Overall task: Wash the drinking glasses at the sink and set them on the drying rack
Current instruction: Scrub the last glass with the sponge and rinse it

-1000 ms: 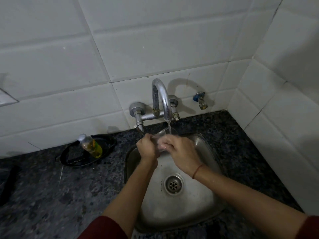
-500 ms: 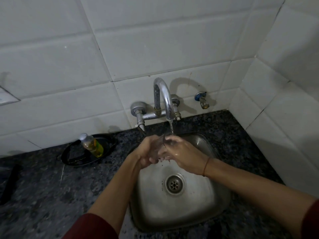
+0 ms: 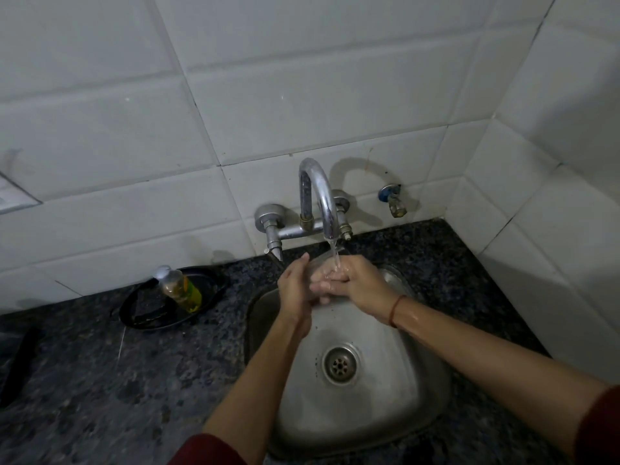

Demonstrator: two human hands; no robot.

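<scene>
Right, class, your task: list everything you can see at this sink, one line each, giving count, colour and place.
drinking glass: 1, clear, under the tap between both hands, mostly hidden
tap: 1, chrome, on the wall above the sink, running
sink: 1, steel, set in the counter
drain: 1, steel, sink middle
wall valve: 1, blue-capped, right of the tap
soap bottle: 1, yellow-green, white cap, in the tray
tray: 1, black, left of the sink
dark object: 1, black, counter's far left, unclear what
counter: 1, dark speckled
wall tiles: many, white
bracelet: 1, red, right wrist
left hand: holds the glass
right hand: holds the glass
</scene>
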